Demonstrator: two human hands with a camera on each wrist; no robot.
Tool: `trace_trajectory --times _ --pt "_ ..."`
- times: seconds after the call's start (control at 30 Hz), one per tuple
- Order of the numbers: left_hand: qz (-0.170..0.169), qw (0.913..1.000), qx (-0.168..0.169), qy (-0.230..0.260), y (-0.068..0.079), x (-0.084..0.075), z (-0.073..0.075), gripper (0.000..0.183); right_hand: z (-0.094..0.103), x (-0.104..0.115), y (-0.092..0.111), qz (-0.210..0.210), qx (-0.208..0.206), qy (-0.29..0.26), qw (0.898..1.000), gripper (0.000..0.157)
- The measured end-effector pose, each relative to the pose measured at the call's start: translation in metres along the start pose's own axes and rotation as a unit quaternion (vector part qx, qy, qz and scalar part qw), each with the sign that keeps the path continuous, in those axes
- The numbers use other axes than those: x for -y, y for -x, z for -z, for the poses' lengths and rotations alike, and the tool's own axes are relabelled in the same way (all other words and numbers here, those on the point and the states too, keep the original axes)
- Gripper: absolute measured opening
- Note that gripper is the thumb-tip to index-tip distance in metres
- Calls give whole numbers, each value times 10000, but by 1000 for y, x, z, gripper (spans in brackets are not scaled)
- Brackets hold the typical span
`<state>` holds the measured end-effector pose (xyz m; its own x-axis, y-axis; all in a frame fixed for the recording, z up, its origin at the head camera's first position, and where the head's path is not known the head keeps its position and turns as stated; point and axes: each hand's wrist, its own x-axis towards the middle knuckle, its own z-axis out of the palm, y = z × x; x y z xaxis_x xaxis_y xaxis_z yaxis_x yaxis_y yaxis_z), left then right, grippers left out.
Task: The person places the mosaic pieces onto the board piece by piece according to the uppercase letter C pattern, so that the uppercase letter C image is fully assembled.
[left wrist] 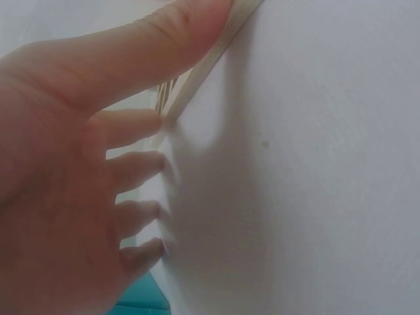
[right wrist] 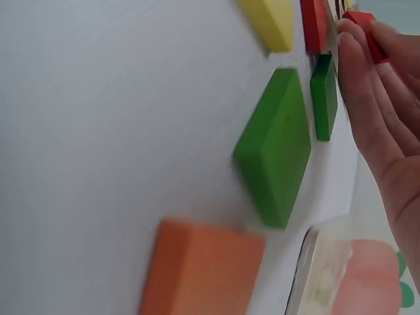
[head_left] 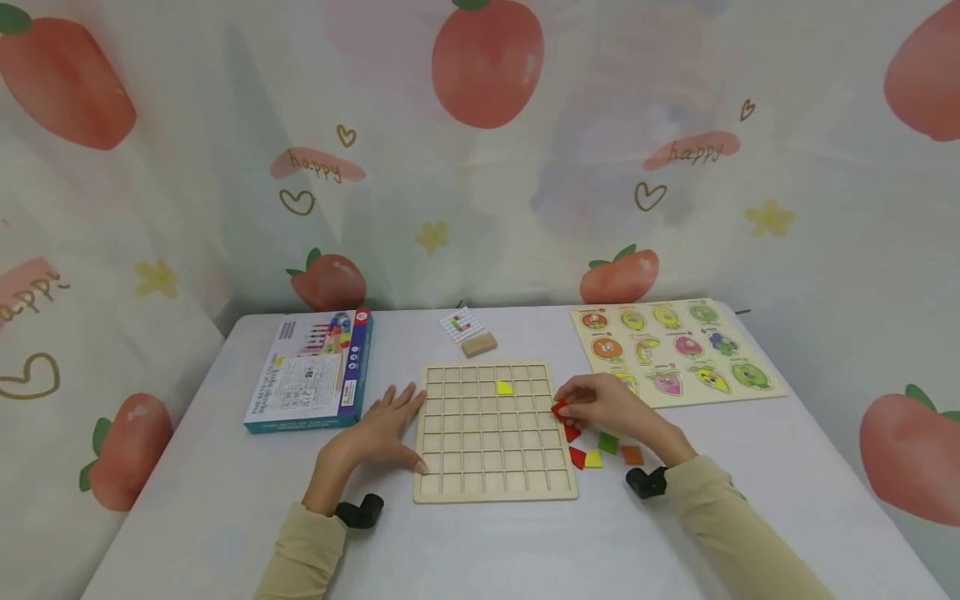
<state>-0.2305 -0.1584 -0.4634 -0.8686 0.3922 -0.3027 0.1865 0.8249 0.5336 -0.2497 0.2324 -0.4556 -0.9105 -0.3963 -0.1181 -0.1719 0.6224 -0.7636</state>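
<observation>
A wooden grid board [head_left: 492, 495] lies flat at the middle of the table, with one yellow tile [head_left: 505, 387] in a cell of its upper part. My left hand [head_left: 375, 435] is at the board's left edge, fingers spread and straight; its thumb touches the lower part of that edge. At the right edge, my right hand [head_left: 609, 407] pinches a small red tile [right wrist: 367, 33] between thumb and fingers. Loose on the table below that hand are red tiles [head_left: 577, 457], another yellow tile [head_left: 593, 459], a green tile [right wrist: 279, 144] and an orange tile [right wrist: 210, 269].
Behind the board are a small grid card [head_left: 460, 323] and a wooden block [head_left: 479, 344]. A flat boxed set [head_left: 307, 375] stands at the left. To the right lies a fruit puzzle board [head_left: 686, 350]. A printed cloth [head_left: 480, 208] hangs behind the table.
</observation>
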Motion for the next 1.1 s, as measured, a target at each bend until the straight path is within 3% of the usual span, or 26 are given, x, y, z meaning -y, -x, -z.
trace_trajectory --times 0.27,0.47,0.7,1.1 --pt "-26 10000 60 -17 4 -3 3 117 -6 11 -19 222 -37 -66 9997 16" --pt "-118 9999 74 -44 3 -3 4 116 -9 18 -33 29 -115 -86 9999 17" --pt "-111 9999 69 -41 2 -3 5 116 -13 25 -48 -105 17 -327 9994 27" --pt "-26 10000 49 -28 0 -1 4 116 -26 35 -70 175 244 -698 9971 36"
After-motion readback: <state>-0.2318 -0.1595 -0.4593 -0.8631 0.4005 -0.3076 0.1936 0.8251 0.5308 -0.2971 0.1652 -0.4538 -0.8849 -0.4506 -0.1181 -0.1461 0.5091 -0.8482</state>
